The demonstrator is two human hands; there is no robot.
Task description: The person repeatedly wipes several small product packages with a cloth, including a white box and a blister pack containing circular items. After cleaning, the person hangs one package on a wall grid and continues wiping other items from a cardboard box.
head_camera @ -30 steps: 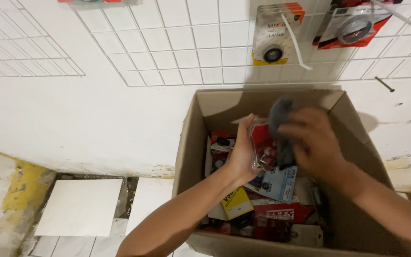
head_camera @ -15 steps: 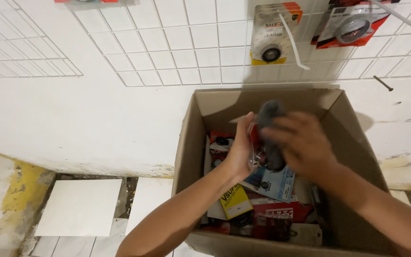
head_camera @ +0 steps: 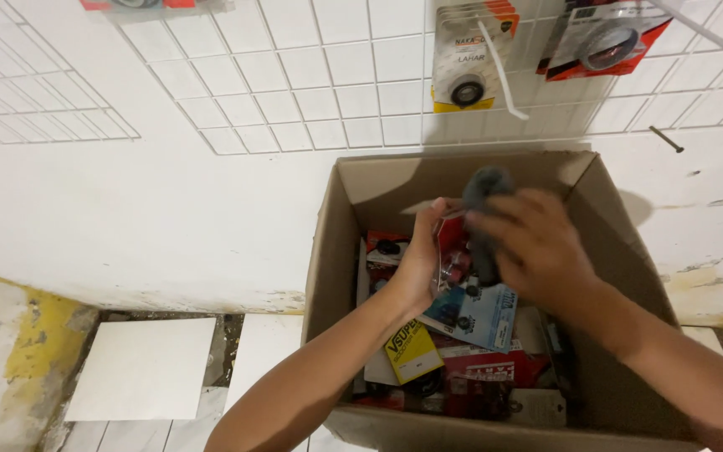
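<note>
Left hand point(head_camera: 422, 266) reaching into the open cardboard box point(head_camera: 328, 251), fingers curled round the edge of a clear blister pack with red backing point(head_camera: 452, 251), gripping it from the left side. Right hand point(head_camera: 537, 247) over the same pack from the right, clenched on a dark grey cloth point(head_camera: 484, 188), the cloth bunched up and pressed against the pack's upper face. Pack held upright above the box contents, roughly in the middle of the box, nearer the far wall than the near one. Both forearms coming in over the near rim of the box.

Beneath the hands, a jumble of packaged parts: a blue card pack point(head_camera: 479, 314) just under the held one, a yellow pack point(head_camera: 412, 351) lower left against the left forearm, red packs point(head_camera: 483, 377) toward the near wall. Box standing on the floor against a white wall. Above it, a white wire grid panel point(head_camera: 294, 84) with a yellow-and-white carded bearing pack point(head_camera: 466, 54) and a red carded pack point(head_camera: 604, 38) hanging. To the left on the floor, a loose white tile point(head_camera: 144, 368); a yellow paint patch point(head_camera: 35, 343) farther left.
</note>
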